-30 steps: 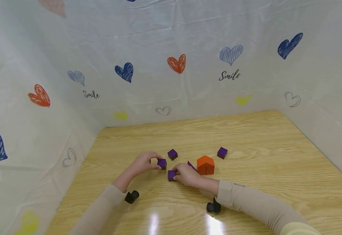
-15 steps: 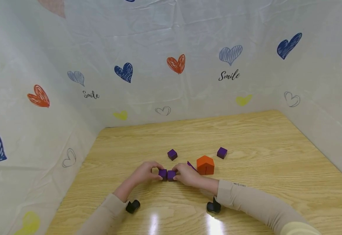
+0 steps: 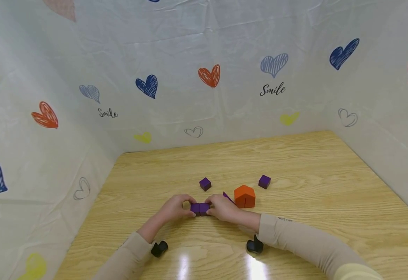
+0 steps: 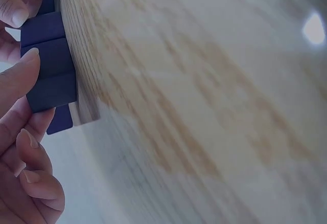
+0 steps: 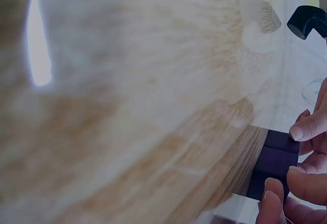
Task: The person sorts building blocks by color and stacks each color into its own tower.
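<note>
Two small purple cubes sit side by side on the wooden table, their facing sides together. My left hand (image 3: 174, 207) pinches the left cube (image 3: 195, 210) between thumb and fingers, and the left wrist view shows the thumb on this cube (image 4: 53, 88) too. From the other side, my right hand (image 3: 224, 208) pinches the right cube (image 3: 204, 210) the same way. In the right wrist view, fingertips of both hands meet around the purple pair (image 5: 271, 165). Just behind my right hand a flat purple piece (image 3: 228, 196) pokes out, mostly hidden.
An orange house-shaped block (image 3: 244, 196) with a seam down its front stands right of my right hand. Another purple cube (image 3: 205, 184) lies behind the pair, and one more purple cube (image 3: 264, 181) lies back right. A heart-printed sheet (image 3: 176, 109) closes off the table's back and sides.
My left hand has brought its purple cube toward me and then right, against the other cube, closing the gap. My right hand has stayed in place, holding its cube.
</note>
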A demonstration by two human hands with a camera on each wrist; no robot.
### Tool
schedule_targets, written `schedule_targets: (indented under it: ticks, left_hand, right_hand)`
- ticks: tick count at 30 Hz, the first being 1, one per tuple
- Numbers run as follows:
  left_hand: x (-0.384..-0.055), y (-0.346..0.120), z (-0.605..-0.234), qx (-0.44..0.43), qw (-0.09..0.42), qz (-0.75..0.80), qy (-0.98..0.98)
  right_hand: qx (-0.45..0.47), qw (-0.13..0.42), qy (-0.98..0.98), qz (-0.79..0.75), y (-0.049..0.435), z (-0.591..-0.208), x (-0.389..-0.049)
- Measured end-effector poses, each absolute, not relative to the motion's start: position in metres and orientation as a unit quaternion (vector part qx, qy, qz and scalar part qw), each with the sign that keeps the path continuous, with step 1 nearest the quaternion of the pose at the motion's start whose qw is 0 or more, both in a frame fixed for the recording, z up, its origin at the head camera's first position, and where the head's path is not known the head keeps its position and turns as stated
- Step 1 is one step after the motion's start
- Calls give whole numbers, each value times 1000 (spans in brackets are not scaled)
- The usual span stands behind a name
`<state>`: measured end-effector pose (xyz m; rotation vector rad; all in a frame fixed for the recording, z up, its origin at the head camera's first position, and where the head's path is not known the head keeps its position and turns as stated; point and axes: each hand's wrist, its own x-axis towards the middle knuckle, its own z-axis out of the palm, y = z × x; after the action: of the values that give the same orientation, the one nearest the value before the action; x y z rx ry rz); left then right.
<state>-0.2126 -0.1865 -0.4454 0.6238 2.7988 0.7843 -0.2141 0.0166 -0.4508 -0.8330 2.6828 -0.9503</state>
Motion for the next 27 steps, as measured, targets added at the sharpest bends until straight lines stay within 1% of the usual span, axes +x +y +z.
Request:
schedule_targets:
  ticks: [6,18,27]
  left_hand:
    - [-212,-186,-446,203,87,265,939]
    - [-213,-184,-445,195,89,271,938]
    - [-212,-185,-446,191,92,271,939]
  right_hand:
    - [-286,87,900,-318,18,-448,-214]
    - [-272,112,887,-356,18,-449,-216]
    - [-244,128,882,-382,18,-451,-217]
